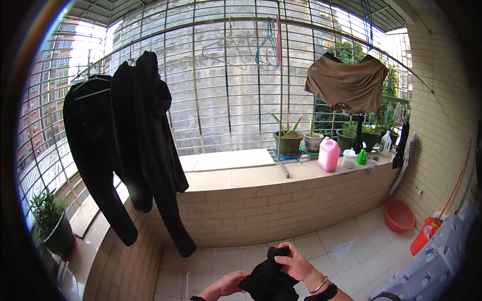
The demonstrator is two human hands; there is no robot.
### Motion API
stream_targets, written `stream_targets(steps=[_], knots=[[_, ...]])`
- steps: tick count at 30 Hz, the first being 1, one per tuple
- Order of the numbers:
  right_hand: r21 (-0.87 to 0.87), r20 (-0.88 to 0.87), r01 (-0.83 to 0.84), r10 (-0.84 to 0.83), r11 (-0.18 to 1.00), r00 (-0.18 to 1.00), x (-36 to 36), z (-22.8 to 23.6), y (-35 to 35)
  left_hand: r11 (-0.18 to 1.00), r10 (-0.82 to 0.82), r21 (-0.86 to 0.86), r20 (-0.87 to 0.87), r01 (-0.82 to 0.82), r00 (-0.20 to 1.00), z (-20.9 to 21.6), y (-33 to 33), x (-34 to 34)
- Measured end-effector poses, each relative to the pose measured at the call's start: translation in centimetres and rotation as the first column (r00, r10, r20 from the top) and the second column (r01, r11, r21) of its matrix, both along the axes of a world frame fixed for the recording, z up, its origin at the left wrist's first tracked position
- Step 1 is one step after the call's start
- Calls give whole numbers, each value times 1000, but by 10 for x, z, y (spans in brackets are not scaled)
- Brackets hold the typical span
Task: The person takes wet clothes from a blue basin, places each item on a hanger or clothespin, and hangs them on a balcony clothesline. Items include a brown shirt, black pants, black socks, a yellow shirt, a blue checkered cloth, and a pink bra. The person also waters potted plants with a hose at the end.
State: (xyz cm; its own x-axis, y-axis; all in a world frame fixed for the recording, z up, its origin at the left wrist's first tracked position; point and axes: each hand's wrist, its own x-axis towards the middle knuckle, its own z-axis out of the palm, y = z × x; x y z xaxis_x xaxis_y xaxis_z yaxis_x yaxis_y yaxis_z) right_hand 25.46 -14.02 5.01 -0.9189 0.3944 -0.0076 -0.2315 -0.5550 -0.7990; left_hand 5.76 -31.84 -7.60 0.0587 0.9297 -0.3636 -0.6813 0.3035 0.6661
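Note:
A bunched piece of black cloth (268,277), likely a garment whose kind I cannot make out, hangs between my hands low in the head view. Its left edge is pinched in the fingers of my left hand (232,282). At its upper right corner, my right hand (296,263) grips a gathered fold, thumb on top. A silver bangle and a dark band circle my right wrist. To the left, black trousers (93,130) and a black long-sleeved garment (148,125) hang from the rail, apart from my hands.
Overhead runs a metal rail (201,21) with bare wire hangers and a blue hanger (267,47). Brown shorts (346,83) hang at right. On the tiled ledge stand potted plants (289,143) and a pink jug (329,154). A red basin (399,216) rests on the floor.

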Motion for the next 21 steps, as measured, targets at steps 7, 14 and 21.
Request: stream_targets(steps=[7, 14, 21], knots=[[-24, -39, 85, -86, 996, 996, 15, 14, 24, 967, -21, -233, -464, -100, 886, -23, 18, 18], [91, 25, 225, -228, 970, 973, 21, 11, 32, 973, 177, -144, -29, -179, 984, -27, 31, 25], [109, 15, 230, -233, 967, 972, 20, 14, 33, 946, 247, -186, -114, -265, 962, -24, 21, 21]])
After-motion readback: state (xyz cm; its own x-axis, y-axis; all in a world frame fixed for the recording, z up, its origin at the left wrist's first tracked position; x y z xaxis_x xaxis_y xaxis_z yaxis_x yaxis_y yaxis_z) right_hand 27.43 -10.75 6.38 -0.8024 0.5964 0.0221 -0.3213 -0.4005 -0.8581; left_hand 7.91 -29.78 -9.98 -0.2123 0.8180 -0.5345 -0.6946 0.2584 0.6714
